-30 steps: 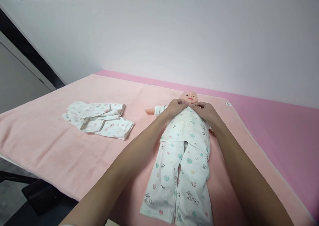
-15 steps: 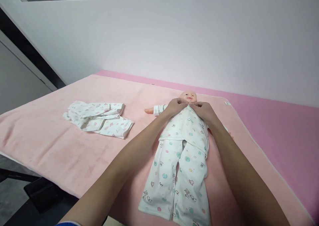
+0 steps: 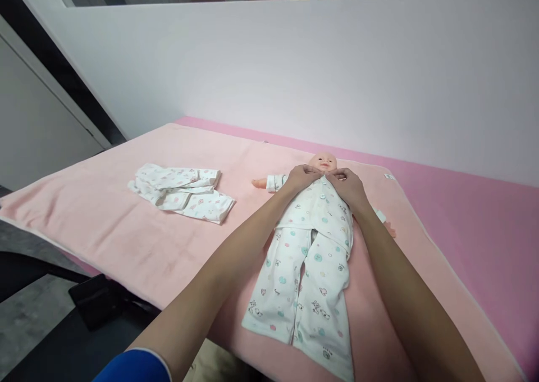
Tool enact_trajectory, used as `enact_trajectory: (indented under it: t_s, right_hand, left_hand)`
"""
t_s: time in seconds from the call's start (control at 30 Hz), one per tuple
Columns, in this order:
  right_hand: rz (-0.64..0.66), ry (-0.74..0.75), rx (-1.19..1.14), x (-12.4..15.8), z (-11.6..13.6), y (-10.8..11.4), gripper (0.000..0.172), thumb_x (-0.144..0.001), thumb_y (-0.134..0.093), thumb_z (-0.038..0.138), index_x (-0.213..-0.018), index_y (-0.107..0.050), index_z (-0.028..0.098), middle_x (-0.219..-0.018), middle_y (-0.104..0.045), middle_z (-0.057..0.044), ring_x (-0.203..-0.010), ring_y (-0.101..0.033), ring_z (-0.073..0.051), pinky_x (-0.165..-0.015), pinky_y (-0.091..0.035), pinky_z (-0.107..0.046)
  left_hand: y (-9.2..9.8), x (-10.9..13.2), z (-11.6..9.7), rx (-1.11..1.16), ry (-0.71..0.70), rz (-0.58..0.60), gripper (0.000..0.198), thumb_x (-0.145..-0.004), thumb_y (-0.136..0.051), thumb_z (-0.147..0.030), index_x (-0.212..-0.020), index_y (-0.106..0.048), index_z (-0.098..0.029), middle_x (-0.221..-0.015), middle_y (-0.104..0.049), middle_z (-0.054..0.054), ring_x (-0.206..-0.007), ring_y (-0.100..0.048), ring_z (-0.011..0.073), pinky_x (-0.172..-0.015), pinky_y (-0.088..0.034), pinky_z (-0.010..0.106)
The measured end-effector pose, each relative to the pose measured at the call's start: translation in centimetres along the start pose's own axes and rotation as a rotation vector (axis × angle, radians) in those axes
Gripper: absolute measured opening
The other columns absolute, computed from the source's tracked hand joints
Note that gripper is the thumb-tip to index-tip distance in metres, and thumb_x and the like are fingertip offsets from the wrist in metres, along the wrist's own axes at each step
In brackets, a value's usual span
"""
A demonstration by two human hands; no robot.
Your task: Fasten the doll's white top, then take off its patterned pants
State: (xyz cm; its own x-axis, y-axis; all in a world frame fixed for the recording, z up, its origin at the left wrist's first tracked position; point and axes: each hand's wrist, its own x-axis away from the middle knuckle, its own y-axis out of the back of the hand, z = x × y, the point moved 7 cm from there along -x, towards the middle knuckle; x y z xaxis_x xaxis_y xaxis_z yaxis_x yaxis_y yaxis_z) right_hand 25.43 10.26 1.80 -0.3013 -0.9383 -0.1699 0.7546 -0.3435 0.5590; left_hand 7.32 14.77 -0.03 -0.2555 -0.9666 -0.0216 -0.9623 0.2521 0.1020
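Note:
A baby doll (image 3: 324,160) lies on its back, dressed in a white printed jacket (image 3: 314,210) with buttons down the front and matching trousers (image 3: 305,292). My left hand (image 3: 304,177) and my right hand (image 3: 347,186) meet at the jacket's neckline, just below the doll's chin. Both have their fingers pinched on the collar edges, one on each side of the front opening. The fingertips are partly hidden behind the knuckles. One doll hand (image 3: 259,183) sticks out of the sleeve at the left, the other (image 3: 391,230) at the right, partly behind my right forearm.
A folded set of white printed baby clothes (image 3: 181,194) lies left of the doll on the pink blanket (image 3: 210,146). The blanket covers a pink table (image 3: 475,219) against a white wall (image 3: 315,73). A black chair (image 3: 84,337) stands at the lower left.
The camera view has shifted slightly, so the scene sits a little further right. Both hands stay at the doll's collar with only slight finger movement.

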Motion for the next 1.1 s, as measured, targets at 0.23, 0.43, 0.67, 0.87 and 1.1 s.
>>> enact_trajectory:
  t_s: [0.23, 0.43, 0.67, 0.87, 1.1]
  right_hand:
    - [-0.04, 0.253, 0.167, 6.0, 4.1, 2.7, 0.026, -0.096, -0.067, 0.048, -0.107, -0.064, 0.024, -0.107, -0.076, -0.008, -0.087, -0.065, -0.024, -0.088, -0.048, -0.039]
    - [0.152, 0.17, 0.22, 9.8, 3.7, 2.1, 0.027, -0.098, -0.066, 0.051, -0.101, -0.062, 0.025, -0.097, -0.075, -0.006, -0.084, -0.064, -0.024, -0.078, -0.045, -0.037]
    - [0.216, 0.227, 0.161, 10.8, 4.7, 1.3, 0.045, -0.106, -0.053, 0.063, -0.089, -0.067, 0.024, -0.096, -0.075, -0.005, -0.088, -0.064, -0.023, -0.085, -0.046, -0.038]
    - [0.19, 0.196, 0.102, 10.5, 3.5, 1.2, 0.043, -0.102, -0.061, 0.065, -0.102, -0.074, 0.024, -0.106, -0.079, -0.005, -0.098, -0.067, -0.025, -0.091, -0.049, -0.038]
    - [0.199, 0.229, 0.06, 10.2, 3.2, 1.0, 0.03, -0.1, -0.064, 0.052, -0.103, -0.074, 0.024, -0.105, -0.077, -0.004, -0.097, -0.067, -0.024, -0.091, -0.049, -0.037]
  left_hand:
    - [0.7, 4.2, -2.7, -0.349, -0.178, -0.185, 0.034, -0.094, -0.08, -0.035, -0.117, -0.063, -0.017, -0.129, -0.069, 0.017, -0.116, -0.066, 0.0278, -0.102, -0.048, 0.037]
    - [0.4, 10.2, -2.9, -0.579, -0.427, -0.168, 0.024, -0.103, -0.064, -0.034, -0.122, -0.07, -0.022, -0.134, -0.065, 0.015, -0.129, -0.055, 0.0323, -0.118, -0.038, 0.045]
    - [0.9, 12.3, -3.4, -0.414, -0.486, -0.114, 0.027, -0.107, -0.062, -0.044, -0.097, -0.072, -0.021, -0.112, -0.072, 0.01, -0.118, -0.06, 0.028, -0.118, -0.037, 0.042]
    - [0.8, 11.5, -2.5, -0.17, -0.368, 0.052, 0.034, -0.105, -0.059, -0.045, -0.086, -0.067, -0.017, -0.099, -0.07, 0.008, -0.101, -0.064, 0.0235, -0.097, -0.048, 0.035]
    - [0.8, 11.1, -1.7, -0.165, -0.3, 0.038, 0.028, -0.099, -0.068, -0.044, -0.091, -0.076, -0.018, -0.112, -0.074, 0.009, -0.108, -0.066, 0.0235, -0.101, -0.049, 0.034]
